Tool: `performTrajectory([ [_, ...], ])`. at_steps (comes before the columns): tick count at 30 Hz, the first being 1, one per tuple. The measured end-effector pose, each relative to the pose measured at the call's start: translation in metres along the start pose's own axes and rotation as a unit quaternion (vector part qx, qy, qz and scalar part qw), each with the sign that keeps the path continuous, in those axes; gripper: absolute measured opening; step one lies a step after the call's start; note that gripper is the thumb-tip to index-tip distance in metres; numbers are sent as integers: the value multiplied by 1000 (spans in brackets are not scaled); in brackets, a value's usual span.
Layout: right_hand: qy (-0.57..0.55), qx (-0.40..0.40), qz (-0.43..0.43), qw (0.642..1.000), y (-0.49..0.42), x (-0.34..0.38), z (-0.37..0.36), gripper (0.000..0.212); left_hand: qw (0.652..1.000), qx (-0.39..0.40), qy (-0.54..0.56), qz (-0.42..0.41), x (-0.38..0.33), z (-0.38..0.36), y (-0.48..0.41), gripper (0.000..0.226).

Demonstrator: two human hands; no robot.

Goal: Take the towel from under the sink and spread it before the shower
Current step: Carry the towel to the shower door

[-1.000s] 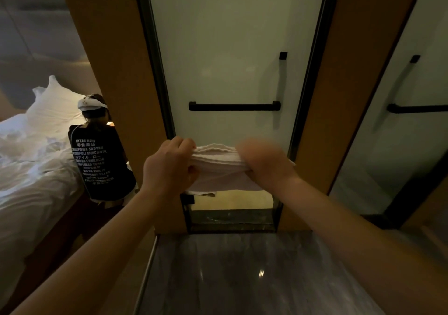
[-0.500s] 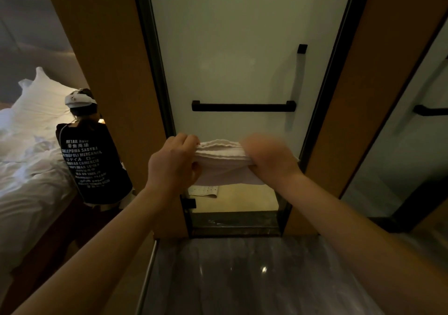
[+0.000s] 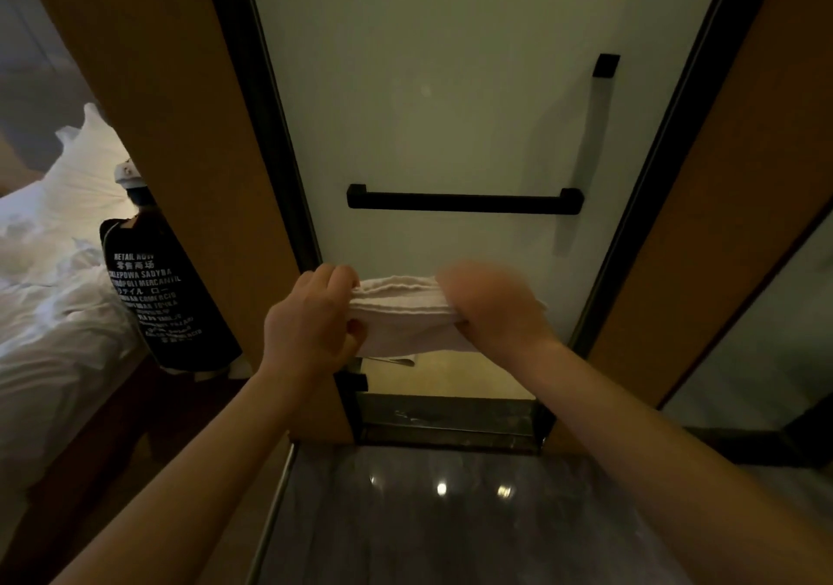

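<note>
A folded white towel [image 3: 405,314] hangs in the air between my hands, its layered edges facing me. My left hand [image 3: 311,318] grips its left end and my right hand [image 3: 491,309], slightly blurred, grips its right end. Both hold it in front of the frosted glass shower door [image 3: 450,111], just below the door's black horizontal handle [image 3: 464,201]. A loose lower fold of the towel droops under it. The dark marble floor [image 3: 450,517] before the shower door lies below my arms.
Wooden panels [image 3: 157,111] flank the door on both sides. To the left a person in a black printed shirt [image 3: 157,296] sits beside a bed with white sheets [image 3: 54,314]. A second glass panel [image 3: 766,336] stands at the right.
The view has closed in on the shower door. My hands stay on the towel's two ends, and the right hand has shifted a little.
</note>
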State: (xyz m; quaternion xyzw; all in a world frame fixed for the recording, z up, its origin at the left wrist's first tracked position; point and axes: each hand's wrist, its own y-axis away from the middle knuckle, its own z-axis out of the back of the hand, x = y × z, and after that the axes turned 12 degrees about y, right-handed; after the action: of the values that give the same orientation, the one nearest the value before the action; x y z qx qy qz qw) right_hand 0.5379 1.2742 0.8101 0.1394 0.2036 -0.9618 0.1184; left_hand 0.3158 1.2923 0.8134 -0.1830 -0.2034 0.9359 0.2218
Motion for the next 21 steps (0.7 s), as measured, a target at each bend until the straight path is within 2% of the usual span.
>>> performTrajectory([
  [10, -30, 27, 22, 999, -25, -28, -72, 37, 999, 16, -9, 32, 4, -67, -34, 38],
  [21, -31, 95, -4, 995, -34, -33, -139, 45, 996, 78, 19, 39, 28, -143, -60, 38],
])
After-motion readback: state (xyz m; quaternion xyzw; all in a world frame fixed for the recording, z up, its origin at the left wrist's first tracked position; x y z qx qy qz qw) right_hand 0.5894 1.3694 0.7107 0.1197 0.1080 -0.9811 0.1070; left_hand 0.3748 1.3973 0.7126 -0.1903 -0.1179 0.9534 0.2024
